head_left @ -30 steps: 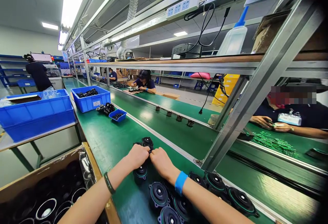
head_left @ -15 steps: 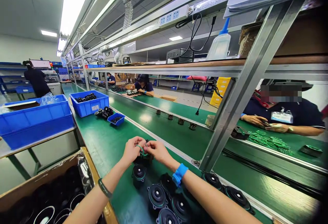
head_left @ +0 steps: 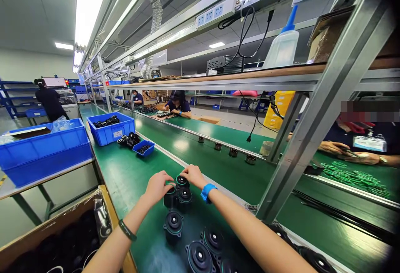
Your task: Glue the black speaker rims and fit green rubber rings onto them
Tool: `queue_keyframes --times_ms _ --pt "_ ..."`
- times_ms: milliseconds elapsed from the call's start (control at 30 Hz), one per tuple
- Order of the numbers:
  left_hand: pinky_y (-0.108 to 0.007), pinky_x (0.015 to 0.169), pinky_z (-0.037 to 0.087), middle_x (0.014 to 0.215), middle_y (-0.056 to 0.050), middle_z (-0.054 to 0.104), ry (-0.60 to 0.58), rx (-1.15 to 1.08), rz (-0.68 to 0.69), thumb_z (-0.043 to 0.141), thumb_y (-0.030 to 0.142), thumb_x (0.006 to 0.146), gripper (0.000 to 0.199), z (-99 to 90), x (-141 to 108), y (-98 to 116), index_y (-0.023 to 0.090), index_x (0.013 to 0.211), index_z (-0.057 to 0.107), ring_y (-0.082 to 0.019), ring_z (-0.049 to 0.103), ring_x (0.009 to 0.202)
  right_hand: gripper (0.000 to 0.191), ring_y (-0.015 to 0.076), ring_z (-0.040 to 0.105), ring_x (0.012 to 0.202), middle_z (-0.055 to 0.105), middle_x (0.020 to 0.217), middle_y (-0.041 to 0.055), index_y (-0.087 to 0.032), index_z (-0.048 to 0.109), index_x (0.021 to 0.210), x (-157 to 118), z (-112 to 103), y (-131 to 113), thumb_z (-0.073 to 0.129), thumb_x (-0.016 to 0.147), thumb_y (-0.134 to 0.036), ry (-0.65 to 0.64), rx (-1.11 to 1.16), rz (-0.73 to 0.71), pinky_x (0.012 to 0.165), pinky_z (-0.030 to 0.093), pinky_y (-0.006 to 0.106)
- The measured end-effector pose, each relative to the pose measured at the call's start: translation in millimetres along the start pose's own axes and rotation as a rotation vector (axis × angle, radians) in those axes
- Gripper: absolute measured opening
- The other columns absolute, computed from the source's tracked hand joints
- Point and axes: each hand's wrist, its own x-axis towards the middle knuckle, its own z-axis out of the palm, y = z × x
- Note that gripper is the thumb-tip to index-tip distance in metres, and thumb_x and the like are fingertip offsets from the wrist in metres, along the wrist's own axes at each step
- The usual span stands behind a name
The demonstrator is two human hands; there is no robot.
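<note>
Round black parts with pale centres stand on the green bench. My left hand (head_left: 158,188) has its fingers closed at the rim of one black cylindrical part (head_left: 170,198), where a thin green ring shows. Just right of it, my right hand (head_left: 194,176) touches the edge of another round part (head_left: 181,180), its fingertips partly hidden. Against these two stands a third part (head_left: 184,195). Nearer to me is a separate black part (head_left: 173,222), and several more, such as a flanged one (head_left: 200,255), stand by my right forearm.
A blue bin (head_left: 111,129) of black parts and a small blue tray (head_left: 144,148) lie ahead. An open carton (head_left: 109,206) is at lower left. A metal post (head_left: 312,106) rises at right. Across the bench, a person's hands (head_left: 350,153) are near green pieces (head_left: 356,177).
My hands have moved apart; the green ring that was stretched between them now lies at the left part's rim. The view has shifted, uncovering the round parts under my hands.
</note>
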Motion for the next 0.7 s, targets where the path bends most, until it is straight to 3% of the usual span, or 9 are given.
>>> queue_keyframes --times_ms 200,367,500,700 --pt "-0.035 0.1 0.047 0.119 -0.005 0.07 -0.118 0.077 0.152 0.06 0.018 0.088 0.026 11.7 5.2 0.4 0.022 0.111 0.07 -0.022 0.061 0.112 0.023 0.0204 0.063 0.103 0.064 0.115 0.007 -0.016 0.063 0.109 -7.3 -1.3 12.6 0.059 0.095 -0.033 -0.019 -0.039 -0.111 0.09 0.053 0.042" --pt "-0.038 0.101 0.048 0.117 -0.007 0.07 -0.215 0.108 0.219 0.062 0.019 0.09 0.018 12.0 13.5 2.9 0.018 0.106 0.069 -0.021 0.061 0.114 0.021 0.0191 0.064 0.099 0.066 0.111 0.0061 -0.016 0.064 0.108 -20.7 -5.8 18.9 0.059 0.095 -0.032 -0.074 -0.088 -0.197 0.09 0.053 0.041" --pt "-0.042 0.091 0.053 0.104 -0.006 0.07 -0.229 0.186 0.125 0.061 0.03 0.093 0.019 14.8 15.1 10.3 0.015 0.105 0.066 -0.021 0.066 0.099 0.024 0.0187 0.065 0.094 0.066 0.107 0.0054 -0.015 0.064 0.108 -28.3 -8.5 27.4 0.062 0.093 -0.034 -0.092 -0.149 -0.214 0.086 0.054 0.04" --pt "-0.042 0.089 0.054 0.105 -0.006 0.067 -0.226 0.332 -0.05 0.059 0.032 0.095 0.02 19.9 18.5 29.7 0.015 0.105 0.064 -0.02 0.065 0.097 0.022 0.0189 0.064 0.098 0.066 0.106 0.0057 -0.016 0.065 0.104 -38.8 -5.8 32.5 0.061 0.094 -0.035 -0.066 -0.244 -0.254 0.089 0.052 0.042"
